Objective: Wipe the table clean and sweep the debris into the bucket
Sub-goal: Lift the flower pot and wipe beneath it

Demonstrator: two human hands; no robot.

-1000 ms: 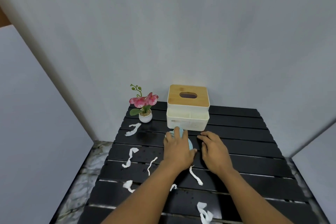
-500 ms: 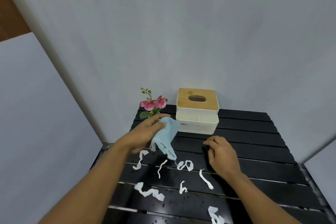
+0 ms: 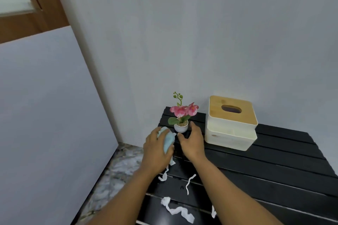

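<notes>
My left hand (image 3: 157, 149) is closed around a bunched light-blue cloth (image 3: 168, 140) near the far left corner of the black slatted table (image 3: 265, 166). My right hand (image 3: 192, 140) sits just right of it with fingers spread, thumb and fingers curving toward the small white pot of a pink flower plant (image 3: 181, 127); I cannot tell whether it touches the pot. Several white paper scraps lie on the slats below my hands: one strip (image 3: 190, 182), a curled piece (image 3: 164, 176) and a long twisted piece (image 3: 176, 210). No bucket is in view.
A white tissue box with a wooden lid (image 3: 230, 123) stands at the back of the table, right of the plant. Grey walls close in behind and at the left. Marble-patterned floor (image 3: 117, 171) shows past the table's left edge.
My left hand carried the cloth back and left to the corner beside the plant. My right hand lifted off the table middle and moved up to the flower pot. The view swung left.
</notes>
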